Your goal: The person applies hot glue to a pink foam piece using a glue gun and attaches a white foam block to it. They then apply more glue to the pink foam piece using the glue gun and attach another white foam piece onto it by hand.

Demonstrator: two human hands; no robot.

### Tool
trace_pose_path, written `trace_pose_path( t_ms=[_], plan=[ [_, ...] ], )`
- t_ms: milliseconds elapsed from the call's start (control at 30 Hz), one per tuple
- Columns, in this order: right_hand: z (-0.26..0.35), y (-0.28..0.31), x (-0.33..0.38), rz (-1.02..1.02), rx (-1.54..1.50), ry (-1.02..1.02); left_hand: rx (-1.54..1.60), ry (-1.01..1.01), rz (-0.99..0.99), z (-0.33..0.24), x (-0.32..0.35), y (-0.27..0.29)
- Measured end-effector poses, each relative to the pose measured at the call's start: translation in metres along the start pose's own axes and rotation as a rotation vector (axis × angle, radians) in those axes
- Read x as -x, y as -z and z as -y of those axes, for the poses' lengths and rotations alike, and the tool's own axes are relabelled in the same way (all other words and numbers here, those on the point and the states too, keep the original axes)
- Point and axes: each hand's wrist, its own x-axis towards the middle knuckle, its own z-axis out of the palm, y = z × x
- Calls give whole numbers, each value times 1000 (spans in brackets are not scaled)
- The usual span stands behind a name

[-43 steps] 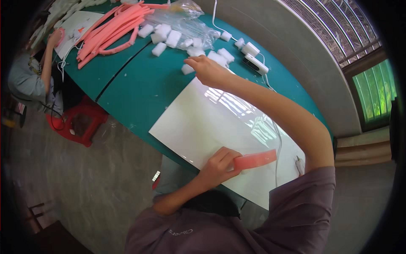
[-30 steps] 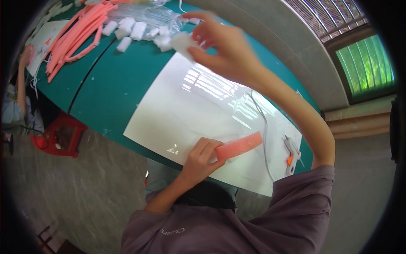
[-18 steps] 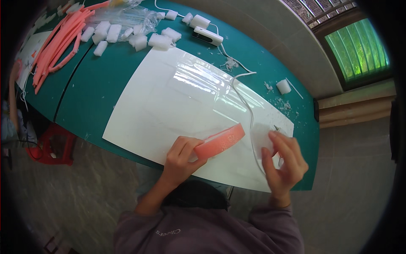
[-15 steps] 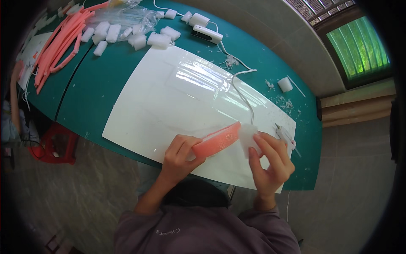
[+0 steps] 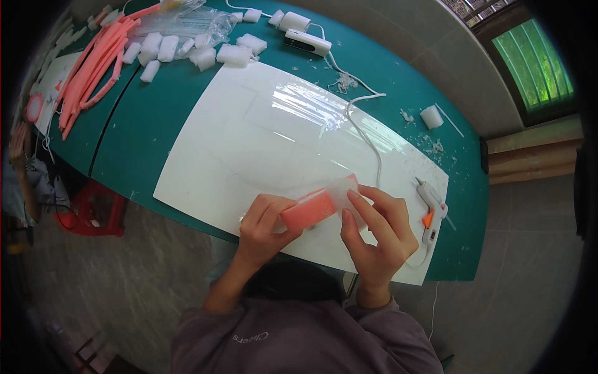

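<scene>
My left hand (image 5: 261, 227) is closed on one end of a pink foam piece (image 5: 308, 212) with a white strip along its upper edge. The piece is held tilted over a glossy white board (image 5: 218, 137). My right hand (image 5: 383, 234) pinches a thin, translucent whitish piece (image 5: 341, 190) between thumb and fingers. That whitish piece overlaps the pink foam's right end; whether it is stuck there I cannot tell. A white glue gun (image 5: 431, 202) with an orange trigger lies on the board, right of my right hand.
White foam blocks (image 5: 233, 55) and pink foam strips (image 5: 93, 68) lie on the green table (image 5: 137, 131) at far left, beside clear plastic bags (image 5: 187, 25). A white device (image 5: 307, 43) and a cord (image 5: 374, 146) run along the back. Another person's hand (image 5: 20, 146) is at the left edge.
My right hand has moved left, bringing the whitish piece from beside the pink foam's right end onto it. My left hand keeps its hold. The view has shifted slightly, showing more of the glue gun.
</scene>
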Motion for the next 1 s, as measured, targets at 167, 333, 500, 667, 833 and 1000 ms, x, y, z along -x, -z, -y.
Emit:
trace_pose_path(
  t_ms=[167,333,500,667,833,1000],
  plan=[
    [2,2,0,27,17,-35,1,-9,-2,0,0,0],
    [-3,1,-2,43,2,44,-15,11,7,0,0,0],
    [0,4,-3,79,21,47,-18,1,-3,0,-1,-1],
    [0,4,-3,97,35,46,-23,-2,6,2,1,-1],
    [2,6,-3,100,45,49,-28,-12,8,1,0,-1],
    [1,7,-3,123,11,29,-31,-19,17,2,0,-1]
  ],
)
